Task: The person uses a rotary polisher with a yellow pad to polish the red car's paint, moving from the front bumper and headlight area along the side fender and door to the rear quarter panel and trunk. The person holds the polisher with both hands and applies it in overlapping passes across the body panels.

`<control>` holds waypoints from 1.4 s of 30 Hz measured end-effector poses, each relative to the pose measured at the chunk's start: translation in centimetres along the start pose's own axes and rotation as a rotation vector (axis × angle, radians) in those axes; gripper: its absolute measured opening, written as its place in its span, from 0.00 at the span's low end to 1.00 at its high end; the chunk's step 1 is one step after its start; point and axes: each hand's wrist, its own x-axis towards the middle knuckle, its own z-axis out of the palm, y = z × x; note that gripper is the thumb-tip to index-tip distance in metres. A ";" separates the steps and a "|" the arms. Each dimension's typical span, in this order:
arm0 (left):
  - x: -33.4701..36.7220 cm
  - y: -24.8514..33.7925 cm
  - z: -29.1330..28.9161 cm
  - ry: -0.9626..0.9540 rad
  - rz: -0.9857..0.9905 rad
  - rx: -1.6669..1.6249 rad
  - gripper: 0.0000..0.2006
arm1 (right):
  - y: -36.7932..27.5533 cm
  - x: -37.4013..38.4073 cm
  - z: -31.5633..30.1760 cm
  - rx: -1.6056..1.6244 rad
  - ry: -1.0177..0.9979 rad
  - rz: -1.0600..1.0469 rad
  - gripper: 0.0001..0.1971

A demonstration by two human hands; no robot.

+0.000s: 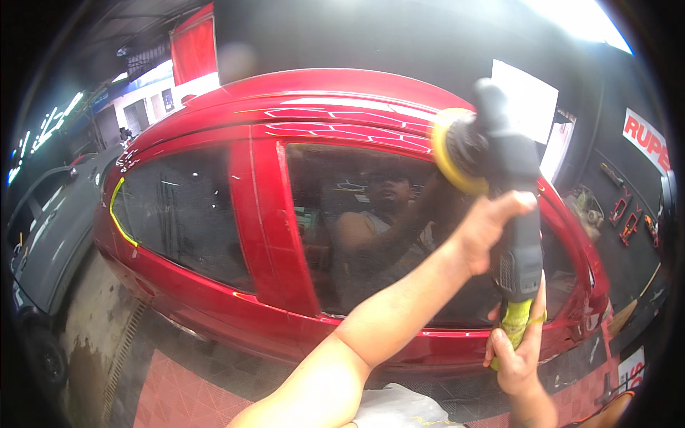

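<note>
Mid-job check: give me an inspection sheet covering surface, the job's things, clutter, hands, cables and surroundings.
Surface: red car, glossy; yellow-green strip edging the left window.
Job's things: dark polisher, its yellow pad near the roof; contact unclear.
Clutter: tools hung on the dark wall, right.
Hands: left hand holds the polisher near its pad; right hand grips its yellow-green end.
Cables: nothing seen.
Surroundings: grey vehicle left, red banner behind, red tiles below.
</note>
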 end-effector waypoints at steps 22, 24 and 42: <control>0.2 -5.2 1.8 -0.015 -0.216 0.074 0.17 | 2.9 -4.1 -1.6 0.029 0.166 0.015 0.56; -2.4 -2.0 0.0 -0.035 -0.137 0.075 0.17 | 3.0 -3.7 2.1 0.008 0.124 0.023 0.57; -21.3 25.4 -11.7 -0.038 0.282 -0.059 0.30 | -2.4 2.4 27.9 -0.259 -0.426 -0.136 0.54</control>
